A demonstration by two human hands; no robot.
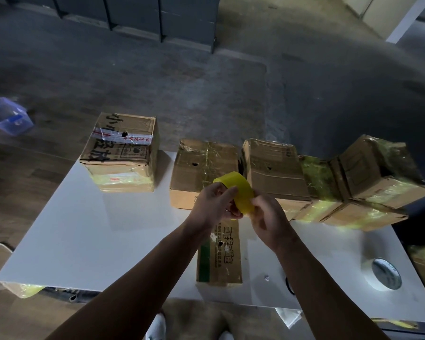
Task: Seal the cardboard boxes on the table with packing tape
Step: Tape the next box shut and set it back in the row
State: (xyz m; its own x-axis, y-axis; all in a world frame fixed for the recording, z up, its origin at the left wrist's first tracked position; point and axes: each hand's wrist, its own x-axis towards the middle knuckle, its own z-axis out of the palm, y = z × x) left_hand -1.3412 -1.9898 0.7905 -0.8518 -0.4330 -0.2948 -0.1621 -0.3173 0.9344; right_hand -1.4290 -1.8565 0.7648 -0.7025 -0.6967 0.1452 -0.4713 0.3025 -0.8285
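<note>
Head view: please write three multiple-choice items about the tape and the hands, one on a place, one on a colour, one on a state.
1. Where does the white tape roll lie?
A. in a drawer
B. on the table, near its right end
C. on a chair

2. What colour is the held tape roll?
A. yellow
B. red
C. blue

3. What grips the held tape roll?
A. no hand
B. one hand only
C. the left hand and the right hand together

Answers:
1 B: it rests on the white tabletop at the right.
2 A: its band is bright yellow.
3 C: fingers of both hands curl round it.
</note>
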